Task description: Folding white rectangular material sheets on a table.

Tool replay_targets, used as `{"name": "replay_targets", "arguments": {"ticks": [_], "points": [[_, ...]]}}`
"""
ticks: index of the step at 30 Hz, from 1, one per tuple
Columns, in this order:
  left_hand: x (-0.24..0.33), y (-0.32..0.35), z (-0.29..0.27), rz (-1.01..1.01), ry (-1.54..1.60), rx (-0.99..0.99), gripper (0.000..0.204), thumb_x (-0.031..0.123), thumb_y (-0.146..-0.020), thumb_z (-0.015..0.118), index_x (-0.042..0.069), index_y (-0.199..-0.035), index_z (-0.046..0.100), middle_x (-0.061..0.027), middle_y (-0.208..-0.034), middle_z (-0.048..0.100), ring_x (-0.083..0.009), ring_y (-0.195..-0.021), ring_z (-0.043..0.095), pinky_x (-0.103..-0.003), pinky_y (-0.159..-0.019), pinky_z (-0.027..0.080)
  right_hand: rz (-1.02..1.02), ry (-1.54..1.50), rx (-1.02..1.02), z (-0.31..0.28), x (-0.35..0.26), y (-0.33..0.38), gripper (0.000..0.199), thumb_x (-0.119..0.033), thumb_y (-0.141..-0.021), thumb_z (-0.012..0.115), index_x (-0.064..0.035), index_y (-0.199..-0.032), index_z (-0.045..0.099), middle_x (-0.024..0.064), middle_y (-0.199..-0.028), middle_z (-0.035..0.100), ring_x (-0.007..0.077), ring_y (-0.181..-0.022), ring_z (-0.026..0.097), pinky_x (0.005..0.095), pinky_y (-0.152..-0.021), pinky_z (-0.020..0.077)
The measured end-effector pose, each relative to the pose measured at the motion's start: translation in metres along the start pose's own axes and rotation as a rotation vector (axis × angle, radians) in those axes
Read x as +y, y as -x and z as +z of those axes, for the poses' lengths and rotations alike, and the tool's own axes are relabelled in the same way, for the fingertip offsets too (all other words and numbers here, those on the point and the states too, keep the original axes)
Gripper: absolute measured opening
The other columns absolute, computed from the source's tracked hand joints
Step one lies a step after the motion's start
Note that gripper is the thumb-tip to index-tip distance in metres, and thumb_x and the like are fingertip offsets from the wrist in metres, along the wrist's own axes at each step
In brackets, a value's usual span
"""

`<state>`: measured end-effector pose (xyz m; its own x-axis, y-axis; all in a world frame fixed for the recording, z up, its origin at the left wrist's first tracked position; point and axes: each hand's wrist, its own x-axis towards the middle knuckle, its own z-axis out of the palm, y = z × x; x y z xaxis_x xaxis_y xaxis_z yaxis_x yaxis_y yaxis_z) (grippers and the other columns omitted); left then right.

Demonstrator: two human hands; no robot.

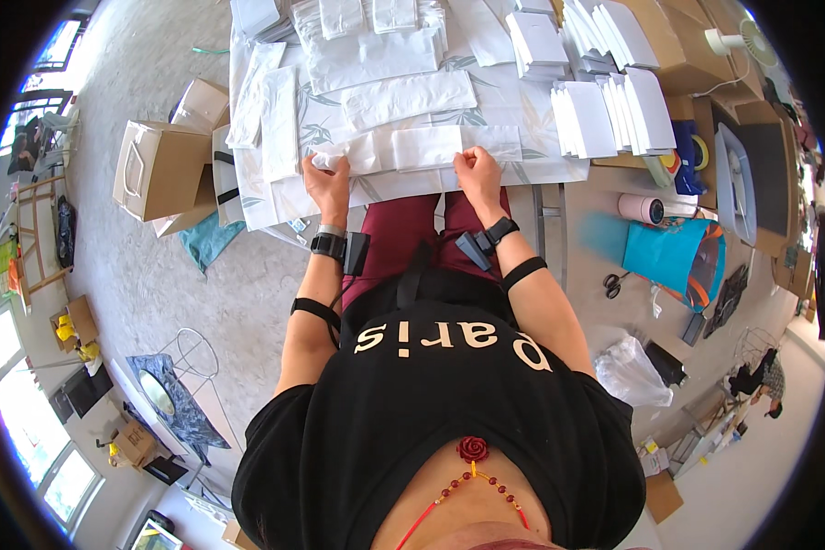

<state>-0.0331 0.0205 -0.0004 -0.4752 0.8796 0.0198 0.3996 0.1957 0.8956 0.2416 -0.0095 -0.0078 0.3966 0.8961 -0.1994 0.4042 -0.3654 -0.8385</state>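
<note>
A long, folded white strip (426, 147) of thin, soft-looking material lies across the near edge of the table, parallel to my body. At its left end my left hand (328, 188) pinches a crumpled white part between thumb and fingers. My right hand (479, 176) rests at the strip's near edge, right of the middle, with curled fingers closed on it. Whether the strip is one piece or several overlapping pieces, I cannot tell. Another flat white strip (411, 98) lies just beyond it, and two more white strips (280, 124) lie lengthwise at the left.
A leaf-patterned cloth (532, 115) covers the table (385, 190). White flat pieces (371, 64) are piled at the back. Stacks of folded white sheets (587, 119) stand at the right. Cardboard boxes (160, 170) flank the left side; a blue bag (674, 257) and scissors (614, 286) are at the right.
</note>
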Motion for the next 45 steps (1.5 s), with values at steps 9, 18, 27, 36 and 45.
{"name": "replay_targets", "arguments": {"ticks": [9,18,27,36,45], "points": [[-0.006,-0.002,0.002,0.009,0.046,0.004,0.052,0.016,-0.076,0.082,-0.002,-0.118,0.057,-0.0101,-0.092,0.065,-0.019,-0.08,0.063,-0.033,-0.076,0.053,0.004,0.0,0.006,0.0,0.002,0.0,0.024,-0.024,-0.088,0.071,0.0,-0.087,0.068,0.0153,-0.077,0.071,0.0323,-0.074,0.071,0.0427,-0.072,0.0546],[0.007,0.003,-0.004,-0.012,-0.027,0.023,0.051,0.015,-0.077,0.081,-0.004,-0.117,0.056,-0.012,-0.091,0.067,-0.0219,-0.079,0.065,-0.034,-0.076,0.054,-0.001,0.001,0.004,0.0,0.002,-0.001,0.024,-0.023,-0.088,0.071,0.0005,-0.087,0.068,0.0158,-0.078,0.072,0.0326,-0.074,0.071,0.0423,-0.072,0.0553],[0.039,0.014,-0.003,0.258,-0.271,0.351,0.061,0.008,-0.078,0.078,0.0,-0.132,0.052,-0.0197,-0.132,0.052,-0.0373,-0.128,0.046,-0.045,-0.109,0.037,-0.019,0.025,0.044,-0.011,-0.007,0.006,0.027,-0.023,-0.087,0.075,-0.0006,-0.095,0.064,0.0143,-0.077,0.071,0.0324,-0.073,0.071,0.0433,-0.07,0.055],[0.084,0.046,0.065,0.485,0.017,-0.523,0.03,-0.002,-0.088,0.065,0.002,-0.117,0.064,-0.0191,-0.117,0.06,-0.0379,-0.1,0.063,-0.044,-0.088,0.052,-0.178,0.354,0.276,-0.068,0.005,-0.02,0.031,-0.022,-0.088,0.076,-0.0048,-0.109,0.059,0.0142,-0.102,0.064,0.0337,-0.096,0.065,0.0463,-0.081,0.0521],[0.081,0.053,0.108,0.517,-0.137,-0.671,0.041,0.005,-0.083,0.074,0.003,-0.122,0.066,-0.0185,-0.114,0.06,-0.0381,-0.108,0.06,-0.046,-0.093,0.051,-0.14,0.599,0.245,-0.077,0.017,-0.04,0.032,-0.017,-0.085,0.079,-0.001,-0.108,0.064,0.0209,-0.116,0.058,0.0395,-0.11,0.058,0.0472,-0.091,0.0509]]}}
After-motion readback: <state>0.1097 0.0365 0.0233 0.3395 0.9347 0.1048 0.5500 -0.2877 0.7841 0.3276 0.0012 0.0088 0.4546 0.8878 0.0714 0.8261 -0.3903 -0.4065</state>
